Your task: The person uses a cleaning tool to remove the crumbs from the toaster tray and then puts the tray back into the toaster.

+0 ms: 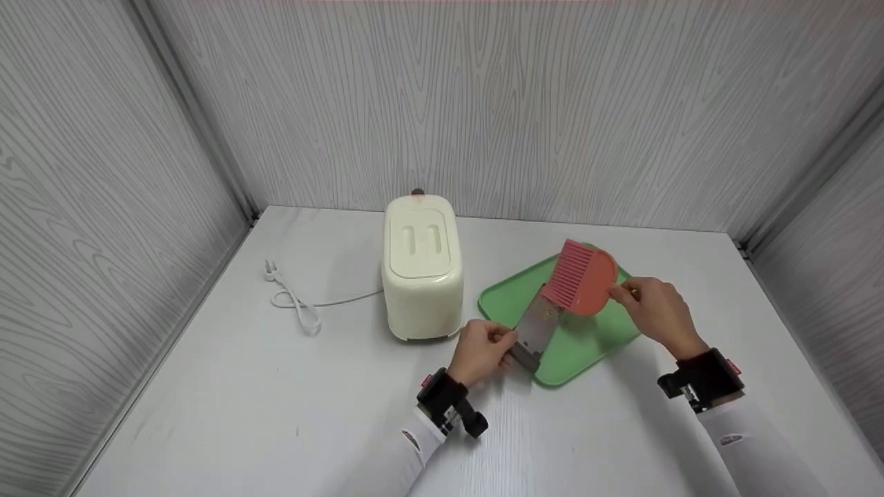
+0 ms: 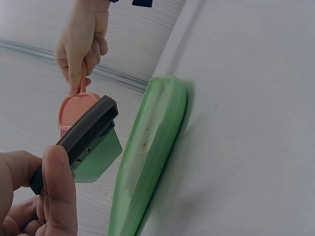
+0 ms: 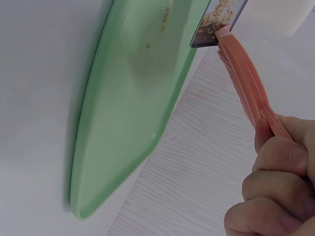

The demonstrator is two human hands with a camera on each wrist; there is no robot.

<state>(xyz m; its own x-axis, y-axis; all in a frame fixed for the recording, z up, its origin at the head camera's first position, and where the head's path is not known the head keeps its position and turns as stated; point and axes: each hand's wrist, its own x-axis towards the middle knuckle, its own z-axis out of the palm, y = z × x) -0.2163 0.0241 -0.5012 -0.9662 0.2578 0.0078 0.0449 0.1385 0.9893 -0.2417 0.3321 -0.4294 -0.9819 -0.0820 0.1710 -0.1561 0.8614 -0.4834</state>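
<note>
A metal crumb tray [image 1: 539, 321] with a dark end piece slants above the green tray [image 1: 590, 342]. My left hand [image 1: 480, 353] pinches it by that dark end, thumb and fingers on either side. Light brown crumbs [image 3: 219, 18] lie on its surface in the right wrist view. In my right hand [image 1: 656, 310] is a small orange-pink brush [image 1: 594, 283], held by its short handle. The bristle tips reach the crumb tray's far end, right at the crumbs. A few loose crumbs [image 2: 145, 142] lie on the green tray below.
A cream toaster [image 1: 423, 290] stands left of the green tray, its top covered by a lid. From it a cord [image 1: 345, 301] runs left to a white plug [image 1: 271, 271]. Pale wood-grain panels [image 1: 483, 103] wall in the white table [image 1: 345, 414].
</note>
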